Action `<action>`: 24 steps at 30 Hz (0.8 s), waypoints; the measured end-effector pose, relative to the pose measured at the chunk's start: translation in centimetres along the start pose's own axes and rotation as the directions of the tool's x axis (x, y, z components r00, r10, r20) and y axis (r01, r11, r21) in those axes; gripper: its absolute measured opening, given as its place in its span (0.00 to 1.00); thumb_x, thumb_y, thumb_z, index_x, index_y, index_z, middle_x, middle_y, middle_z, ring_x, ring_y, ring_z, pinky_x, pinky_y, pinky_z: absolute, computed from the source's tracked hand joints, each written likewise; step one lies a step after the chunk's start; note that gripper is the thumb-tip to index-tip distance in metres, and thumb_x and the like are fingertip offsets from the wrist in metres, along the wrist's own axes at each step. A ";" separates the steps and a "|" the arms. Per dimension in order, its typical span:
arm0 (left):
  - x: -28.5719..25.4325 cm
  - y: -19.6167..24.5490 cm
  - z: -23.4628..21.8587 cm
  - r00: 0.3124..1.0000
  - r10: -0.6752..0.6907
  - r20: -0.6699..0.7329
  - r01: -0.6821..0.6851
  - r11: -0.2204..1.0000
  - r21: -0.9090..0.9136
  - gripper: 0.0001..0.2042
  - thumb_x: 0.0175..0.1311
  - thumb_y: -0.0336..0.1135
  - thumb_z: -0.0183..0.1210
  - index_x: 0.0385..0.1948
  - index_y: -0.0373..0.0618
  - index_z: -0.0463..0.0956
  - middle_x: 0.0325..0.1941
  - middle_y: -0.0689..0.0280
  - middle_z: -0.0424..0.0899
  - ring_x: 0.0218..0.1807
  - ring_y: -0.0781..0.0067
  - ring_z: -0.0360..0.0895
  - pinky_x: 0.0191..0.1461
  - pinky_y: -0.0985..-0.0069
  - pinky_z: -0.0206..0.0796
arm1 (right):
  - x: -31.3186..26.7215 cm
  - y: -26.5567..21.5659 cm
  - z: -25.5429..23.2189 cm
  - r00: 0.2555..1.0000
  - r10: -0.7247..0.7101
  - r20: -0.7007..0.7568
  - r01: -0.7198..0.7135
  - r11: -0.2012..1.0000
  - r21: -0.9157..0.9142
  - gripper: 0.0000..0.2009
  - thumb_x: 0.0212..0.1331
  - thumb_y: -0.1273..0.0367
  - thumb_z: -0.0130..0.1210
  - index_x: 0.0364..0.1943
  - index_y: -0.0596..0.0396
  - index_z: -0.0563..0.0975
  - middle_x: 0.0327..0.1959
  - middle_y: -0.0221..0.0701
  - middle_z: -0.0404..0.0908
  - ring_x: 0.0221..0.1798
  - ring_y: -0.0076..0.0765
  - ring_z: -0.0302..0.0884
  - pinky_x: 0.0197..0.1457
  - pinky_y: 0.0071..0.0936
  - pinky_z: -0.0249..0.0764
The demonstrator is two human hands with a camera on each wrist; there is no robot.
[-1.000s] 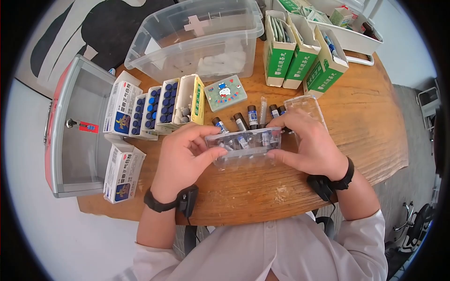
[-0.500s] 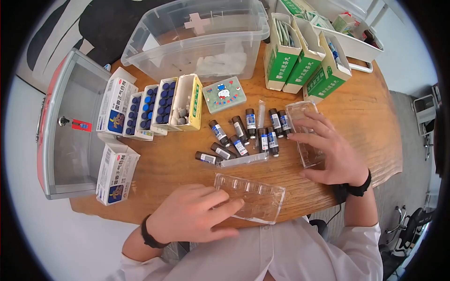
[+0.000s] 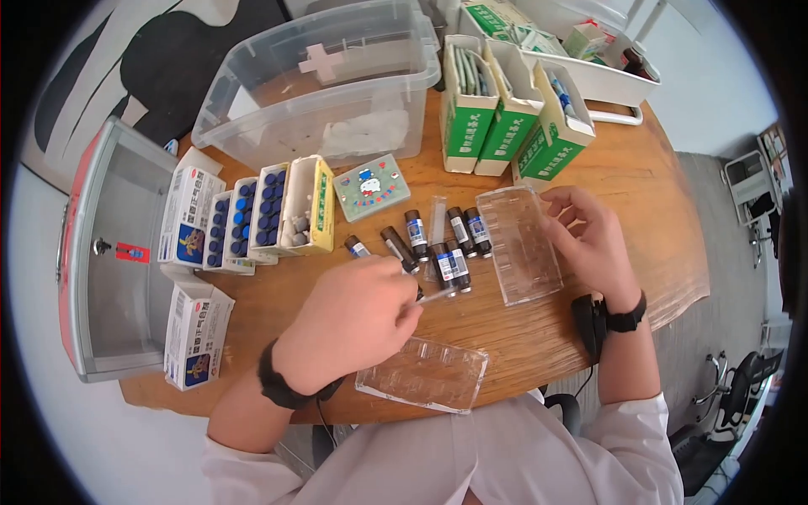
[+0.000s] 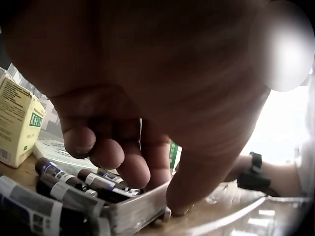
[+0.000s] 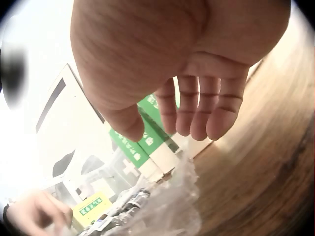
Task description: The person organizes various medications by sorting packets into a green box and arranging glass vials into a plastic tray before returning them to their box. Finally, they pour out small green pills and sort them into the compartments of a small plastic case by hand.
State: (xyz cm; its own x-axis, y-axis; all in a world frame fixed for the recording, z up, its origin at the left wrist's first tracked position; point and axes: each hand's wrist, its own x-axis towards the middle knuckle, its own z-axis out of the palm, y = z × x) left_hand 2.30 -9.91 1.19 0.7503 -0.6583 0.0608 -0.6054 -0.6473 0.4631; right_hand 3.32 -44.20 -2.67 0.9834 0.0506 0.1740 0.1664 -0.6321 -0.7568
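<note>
My left hand [image 3: 349, 324] is over the left part of a group of small dark vials [image 3: 417, 234], hiding some of them. Its thumb and fingers pinch the edge of a narrow clear plastic strip [image 4: 130, 211], whose end [image 3: 436, 296] sticks out past the thumb in the head view. Just below that hand lies a clear plastic tray [image 3: 425, 374] with moulded slots. My right hand [image 3: 593, 240] hovers at the right edge of a second clear tray [image 3: 523, 252], its fingers loosely bent and nothing between them. A second clear strip [image 3: 438, 220] lies among the vials.
White-and-yellow boxes of blue-capped bottles [image 3: 268, 206] stand at left beside a metal-framed case [image 3: 118, 278]. Behind are a clear bin [image 3: 316, 101], a cartoon-print box [image 3: 371, 187], green-and-white cartons [image 3: 470, 126] and a white basket [image 3: 623, 80].
Both hands held a clear tray of vials a second ago. Then the vials lay loose and the trays apart. Now my left hand has moved up to the strip; the right has shifted slightly up.
</note>
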 end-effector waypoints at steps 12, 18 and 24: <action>5.3 2.3 -1.0 0.990 -0.134 -0.049 0.118 0.960 -0.254 0.16 0.66 0.30 0.75 0.53 0.40 0.85 0.34 0.60 0.90 0.28 0.68 0.87 0.36 0.71 0.76 | -0.1 -1.1 0.4 0.906 0.319 0.279 -0.403 0.853 0.332 0.25 0.74 0.75 0.62 0.71 0.59 0.70 0.24 0.29 0.83 0.24 0.22 0.81 0.28 0.25 0.76; -3.9 -1.1 -4.2 0.995 -0.095 0.008 0.094 0.994 0.053 0.08 0.63 0.24 0.73 0.42 0.41 0.88 0.42 0.61 0.88 0.40 0.58 0.88 0.44 0.68 0.80 | -0.3 -0.9 0.8 0.960 0.186 0.210 -0.213 0.971 0.113 0.31 0.65 0.68 0.71 0.72 0.54 0.72 0.19 0.33 0.82 0.23 0.32 0.82 0.32 0.30 0.76; -5.1 -1.8 -2.6 0.989 -0.134 0.068 0.131 0.990 0.053 0.13 0.61 0.24 0.71 0.47 0.45 0.87 0.45 0.60 0.87 0.45 0.52 0.87 0.49 0.61 0.81 | -0.2 -1.5 1.1 0.952 0.219 0.213 -0.236 0.970 0.055 0.38 0.55 0.64 0.79 0.71 0.52 0.73 0.19 0.33 0.80 0.25 0.39 0.82 0.33 0.34 0.76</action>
State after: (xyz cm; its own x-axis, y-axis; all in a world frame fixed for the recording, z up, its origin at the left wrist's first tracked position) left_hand 0.25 -4.36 2.33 0.8048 -0.5903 -0.0625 -0.5154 -0.7472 0.4196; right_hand 2.94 -42.36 -2.25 0.9881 0.0741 -0.1344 -0.0665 -0.5828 -0.8099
